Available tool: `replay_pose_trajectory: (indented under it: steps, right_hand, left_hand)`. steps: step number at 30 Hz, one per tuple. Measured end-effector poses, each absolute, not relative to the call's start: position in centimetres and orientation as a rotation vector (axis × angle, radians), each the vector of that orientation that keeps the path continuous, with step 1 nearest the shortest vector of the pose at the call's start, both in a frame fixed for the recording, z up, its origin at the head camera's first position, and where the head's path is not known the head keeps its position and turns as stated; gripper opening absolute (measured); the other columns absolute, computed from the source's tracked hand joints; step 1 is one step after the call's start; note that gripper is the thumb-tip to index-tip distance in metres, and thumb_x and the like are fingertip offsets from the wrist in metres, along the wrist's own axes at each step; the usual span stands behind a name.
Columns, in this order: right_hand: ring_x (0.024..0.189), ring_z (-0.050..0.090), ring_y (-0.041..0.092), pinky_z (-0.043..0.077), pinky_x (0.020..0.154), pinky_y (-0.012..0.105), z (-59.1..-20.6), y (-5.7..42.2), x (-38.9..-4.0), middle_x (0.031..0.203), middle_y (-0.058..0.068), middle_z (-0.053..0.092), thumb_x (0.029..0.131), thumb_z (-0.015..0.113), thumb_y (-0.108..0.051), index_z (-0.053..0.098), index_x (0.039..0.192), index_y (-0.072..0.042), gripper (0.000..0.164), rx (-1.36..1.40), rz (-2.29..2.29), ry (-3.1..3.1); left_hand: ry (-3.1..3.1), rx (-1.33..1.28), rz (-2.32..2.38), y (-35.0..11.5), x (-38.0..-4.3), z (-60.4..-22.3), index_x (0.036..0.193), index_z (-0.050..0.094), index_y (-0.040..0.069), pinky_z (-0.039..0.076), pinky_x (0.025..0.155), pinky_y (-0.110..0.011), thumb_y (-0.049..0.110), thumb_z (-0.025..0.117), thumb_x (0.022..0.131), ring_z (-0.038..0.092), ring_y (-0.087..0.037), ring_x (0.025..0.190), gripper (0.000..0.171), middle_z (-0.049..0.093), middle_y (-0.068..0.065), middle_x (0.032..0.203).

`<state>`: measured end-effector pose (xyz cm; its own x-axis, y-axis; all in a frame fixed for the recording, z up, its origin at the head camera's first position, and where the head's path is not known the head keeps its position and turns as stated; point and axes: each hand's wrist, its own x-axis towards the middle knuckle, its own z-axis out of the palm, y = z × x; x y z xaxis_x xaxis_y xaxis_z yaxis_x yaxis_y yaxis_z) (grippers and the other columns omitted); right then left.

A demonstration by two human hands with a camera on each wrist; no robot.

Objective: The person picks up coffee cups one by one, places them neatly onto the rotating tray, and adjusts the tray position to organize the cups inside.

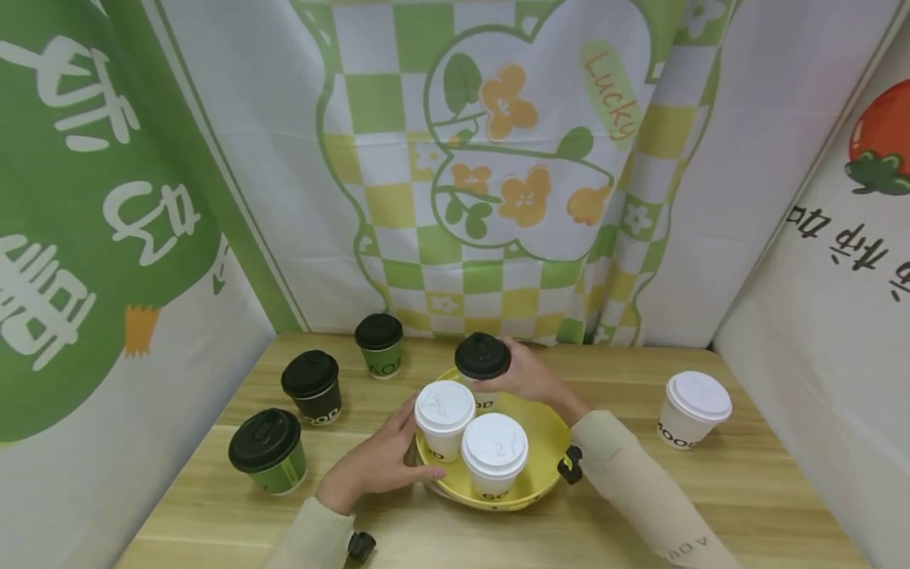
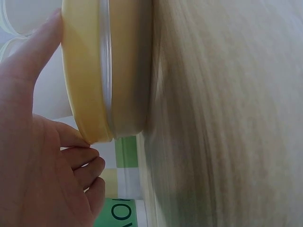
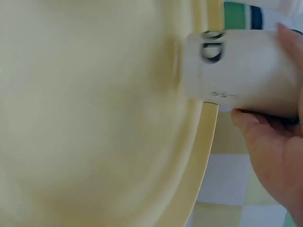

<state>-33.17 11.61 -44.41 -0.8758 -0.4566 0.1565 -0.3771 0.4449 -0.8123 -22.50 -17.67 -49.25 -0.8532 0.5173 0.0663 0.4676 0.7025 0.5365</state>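
Note:
A round yellow tray (image 1: 543, 450) with a raised rim rests on the wooden table. My left hand (image 1: 380, 466) grips its left edge, thumb and fingertips at the rim. My right hand (image 1: 529, 375) grips a white paper cup (image 3: 241, 71) with a black lid (image 1: 483, 355) around its side, at the tray's back. The cup's base overlaps the tray's inner edge in the right wrist view. Two white-lidded cups stand upright in the tray: one front-centre (image 1: 495, 454), the other (image 1: 444, 419) left of it, beside my left fingers.
Three black-lidded cups stand at the table's left: a green one (image 1: 382, 359) at the back, a black one (image 1: 321, 399) and a nearer green one (image 1: 280, 474). A white-lidded cup (image 1: 690, 415) stands far right. Printed curtains (image 1: 498, 292) border the table's back and sides.

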Motion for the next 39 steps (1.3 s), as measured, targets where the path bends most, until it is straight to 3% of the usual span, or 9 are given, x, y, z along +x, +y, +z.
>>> replay_pose_trajectory:
  steps: [12,23,39]
  right_hand:
    - [0.134,0.061,0.037,0.045,0.12,0.052,-45.1,10.1,-34.2,0.143,0.024,0.063,0.08,0.093,-0.014,0.046,0.149,0.008,0.086,-0.823,-1.376,2.494]
    - [0.134,0.061,0.036,0.044,0.12,0.052,-45.5,9.7,-34.5,0.142,0.024,0.063,0.079,0.093,-0.016,0.046,0.15,0.007,0.088,-0.833,-1.328,2.53]
    - [0.138,0.055,0.043,0.039,0.124,0.054,-45.7,9.2,-34.3,0.146,0.033,0.055,0.078,0.09,-0.003,0.035,0.151,0.014,0.093,-0.894,-1.379,2.454]
  left_hand:
    - [2.825,0.794,0.836,-17.6,-22.5,-49.5,0.17,0.007,0.005,0.035,0.126,-0.059,0.066,0.076,0.088,0.018,-0.041,0.163,0.124,0.006,-0.02,0.178]
    - [2.833,0.795,0.832,-17.7,-22.4,-49.4,0.17,0.007,0.005,0.036,0.126,-0.059,0.066,0.077,0.088,0.019,-0.041,0.163,0.124,0.007,-0.02,0.178]
    - [2.819,0.794,0.856,-17.6,-22.5,-49.5,0.17,0.008,0.006,0.034,0.126,-0.06,0.065,0.078,0.087,0.017,-0.042,0.164,0.124,0.005,-0.019,0.179]
